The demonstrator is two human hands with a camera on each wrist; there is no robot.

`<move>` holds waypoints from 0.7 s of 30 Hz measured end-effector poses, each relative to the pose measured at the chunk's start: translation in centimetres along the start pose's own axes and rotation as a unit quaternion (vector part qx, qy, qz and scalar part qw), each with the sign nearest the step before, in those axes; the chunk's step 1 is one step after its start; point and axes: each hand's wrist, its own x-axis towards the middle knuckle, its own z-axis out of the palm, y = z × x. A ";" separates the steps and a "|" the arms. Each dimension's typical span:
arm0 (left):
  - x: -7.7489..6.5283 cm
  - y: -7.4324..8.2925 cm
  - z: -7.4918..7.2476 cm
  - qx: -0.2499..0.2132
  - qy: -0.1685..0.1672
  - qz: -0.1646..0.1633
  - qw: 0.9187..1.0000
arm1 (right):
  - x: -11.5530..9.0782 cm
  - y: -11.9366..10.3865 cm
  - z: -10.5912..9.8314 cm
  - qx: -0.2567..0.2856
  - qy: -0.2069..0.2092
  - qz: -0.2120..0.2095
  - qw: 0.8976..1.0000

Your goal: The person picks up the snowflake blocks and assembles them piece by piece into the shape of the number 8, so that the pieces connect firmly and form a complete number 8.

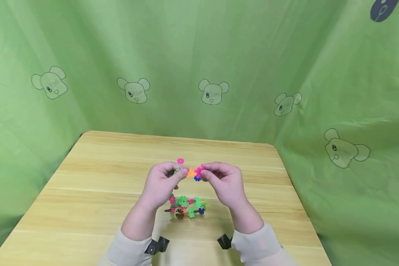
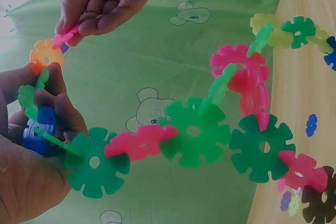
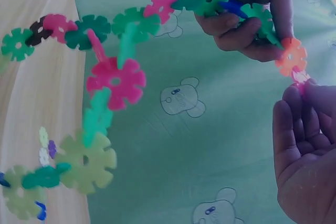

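My left hand [image 1: 161,184] grips the end of a chain of slotted plastic flower discs, with a blue disc [image 2: 39,135] and green ones among its fingers. An orange disc [image 1: 191,172] sticks out past its thumb and index finger. My right hand [image 1: 227,183] pinches a pink disc [image 3: 300,77] at the orange disc's edge; how deep the slots mesh is hidden by the fingers. From the left hand the linked chain [image 1: 183,201] of green, pink, brown, yellow and blue discs hangs down toward the table.
A loose pink disc [image 1: 180,161] lies on the wooden table [image 1: 96,166] beyond the hands. A blue disc [image 1: 197,178] shows just below the pinched one. Small purple [image 2: 285,201] and pale discs lie farther off. Green curtains [image 1: 173,48] printed with bear heads surround the table.
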 end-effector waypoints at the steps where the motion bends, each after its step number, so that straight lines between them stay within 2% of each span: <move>1: 0.0 0.0 0.1 0.001 0.002 -0.001 1.000 | 0.0 0.0 0.0 0.001 -0.002 -0.004 1.000; 6: -0.1 0.1 0.6 -0.004 0.020 -0.007 1.000 | -0.2 0.0 0.4 0.006 0.009 -0.029 1.000; 12: -0.2 0.2 1.1 -0.009 0.037 -0.016 0.999 | -0.5 -0.2 1.0 -0.024 0.031 -0.042 0.998; 17: -0.1 0.4 1.0 -0.005 0.002 -0.011 1.000 | -0.4 -0.7 0.5 -0.012 0.029 -0.034 0.999; 21: 0.1 0.6 0.6 0.041 -0.027 -0.005 0.999 | -0.3 -1.0 0.2 -0.010 0.010 -0.024 1.000</move>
